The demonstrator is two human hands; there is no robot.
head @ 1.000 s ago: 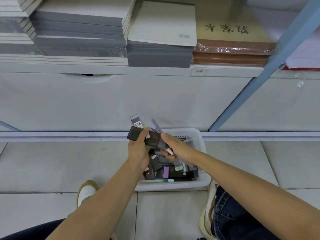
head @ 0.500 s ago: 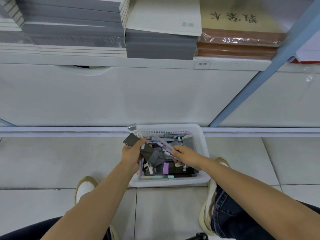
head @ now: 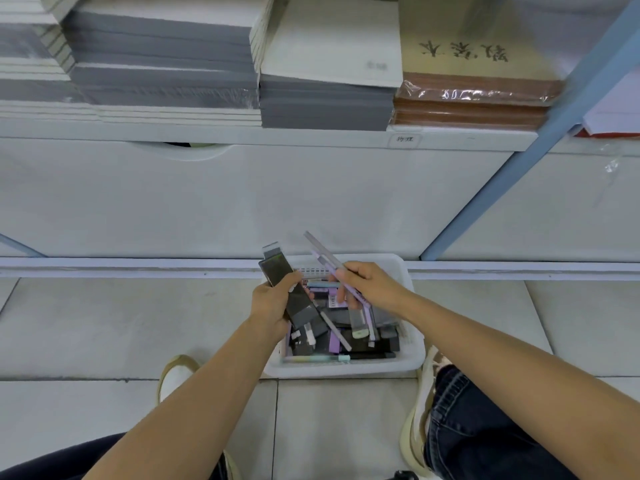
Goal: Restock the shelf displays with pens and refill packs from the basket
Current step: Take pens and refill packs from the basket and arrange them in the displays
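Observation:
A white plastic basket (head: 412, 355) sits on the tiled floor below the shelving, filled with dark refill packs and several pastel pens. My left hand (head: 273, 304) is over the basket's left side, closed around a stack of dark refill packs (head: 277, 271) that stick up and away from me. My right hand (head: 367, 285) hovers over the basket's far half and grips a few lilac and grey pens (head: 323, 256), their ends pointing up-left toward the packs.
A white shelf edge (head: 242, 135) above carries stacks of grey and white notebooks (head: 162, 64) and wrapped brown exercise books (head: 474, 98). A blue upright post (head: 540, 140) slants at the right. My shoes (head: 175, 374) and knees flank the basket.
Both hands rose slightly from the basket. The right hand lifted out with a bunch of pens; the left hand turned its packs more upright.

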